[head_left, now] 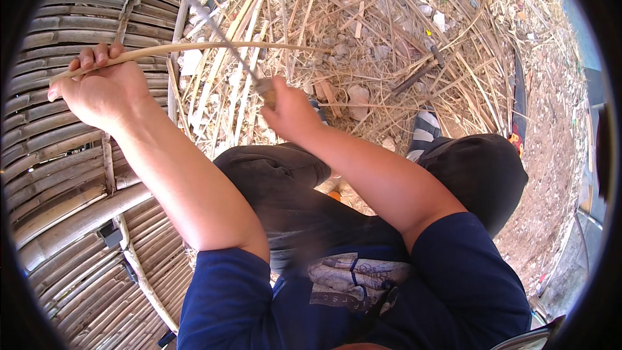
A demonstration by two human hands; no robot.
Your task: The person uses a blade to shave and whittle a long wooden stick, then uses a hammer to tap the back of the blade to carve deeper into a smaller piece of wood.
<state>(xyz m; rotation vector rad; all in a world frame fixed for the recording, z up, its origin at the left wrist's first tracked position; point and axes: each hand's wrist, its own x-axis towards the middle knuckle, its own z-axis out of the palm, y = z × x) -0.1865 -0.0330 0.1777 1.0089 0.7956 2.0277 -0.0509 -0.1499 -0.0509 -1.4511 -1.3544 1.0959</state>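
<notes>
My left hand is closed around the left end of a long, pale bamboo strip, palm up, out at the far left. The strip runs to the right, bowing slightly, and thins to a narrow tip. In my right hand, fingers wrapped, is a knife with a brown, wooden-looking handle. Its long narrow blade slants up and to the left, crossing the strip in this view, and is smeared by motion. Whether blade and strip touch, I cannot tell.
Bamboo slats form a platform or wall on the left. Split strips and shavings cover the ground ahead, where a hammer-like tool lies. My bent knees sit below. A small dark box rests against the slats.
</notes>
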